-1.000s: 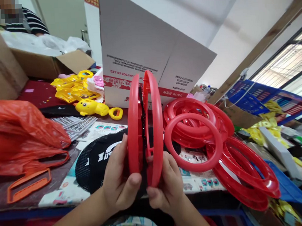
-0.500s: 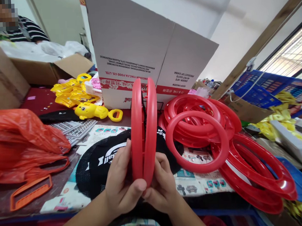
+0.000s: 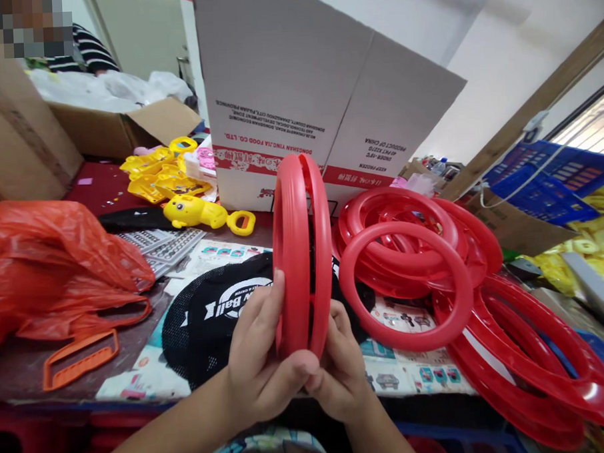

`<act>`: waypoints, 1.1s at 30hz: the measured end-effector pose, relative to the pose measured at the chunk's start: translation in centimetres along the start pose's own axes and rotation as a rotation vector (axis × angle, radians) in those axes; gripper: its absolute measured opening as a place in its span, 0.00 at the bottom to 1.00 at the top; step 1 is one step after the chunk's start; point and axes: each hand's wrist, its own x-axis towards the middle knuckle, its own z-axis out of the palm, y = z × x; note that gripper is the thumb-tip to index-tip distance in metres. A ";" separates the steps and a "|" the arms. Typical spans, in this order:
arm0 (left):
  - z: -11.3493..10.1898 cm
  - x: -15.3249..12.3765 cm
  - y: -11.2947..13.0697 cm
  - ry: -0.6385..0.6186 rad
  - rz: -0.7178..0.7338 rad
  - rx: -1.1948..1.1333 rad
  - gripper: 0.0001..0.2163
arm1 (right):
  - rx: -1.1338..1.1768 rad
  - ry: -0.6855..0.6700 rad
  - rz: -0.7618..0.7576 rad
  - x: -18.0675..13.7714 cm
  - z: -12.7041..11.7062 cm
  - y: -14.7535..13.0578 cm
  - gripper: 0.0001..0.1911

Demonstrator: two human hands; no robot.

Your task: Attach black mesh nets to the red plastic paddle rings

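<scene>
Two red plastic rings (image 3: 302, 253) stand upright on edge, pressed together face to face, with a thin dark layer between them. My left hand (image 3: 260, 362) grips their lower left side, thumb across the bottom rim. My right hand (image 3: 338, 368) grips the lower right side, fingers curled behind the rims. Under the hands lies a black mesh disc (image 3: 216, 317) with white lettering.
A pile of loose red rings (image 3: 434, 281) lies to the right. A large cardboard box (image 3: 296, 100) stands behind. An orange plastic bag (image 3: 58, 264), an orange frame (image 3: 80, 356), yellow toy parts (image 3: 164, 179) and blue crates (image 3: 545, 189) surround the table. Another person (image 3: 84, 52) sits at the far left.
The two rings, held apart at the top a second ago, have closed together over the black mesh. Both hands have kept their grip at the bottom.
</scene>
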 end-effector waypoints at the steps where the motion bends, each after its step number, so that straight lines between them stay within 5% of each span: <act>1: 0.0 0.2 0.1 -0.003 0.006 0.011 0.32 | 0.012 0.005 0.003 0.1 0.0 -0.1 0.34; 22: -0.3 -0.7 -0.2 0.031 -0.030 0.093 0.37 | -0.098 -0.111 0.009 0.1 -0.4 -1.1 0.38; 26: -1.3 0.6 1.4 -0.074 -0.098 0.217 0.42 | -0.258 -0.151 -0.037 0.3 -0.6 -1.1 0.36; 30: -3.2 1.8 2.9 -0.182 -0.237 0.494 0.30 | -0.464 -0.164 -0.146 0.8 -0.2 -1.2 0.40; 33: -5.1 2.1 2.9 -0.243 -0.144 0.574 0.26 | -0.549 0.013 -0.222 1.7 -1.0 -1.7 0.44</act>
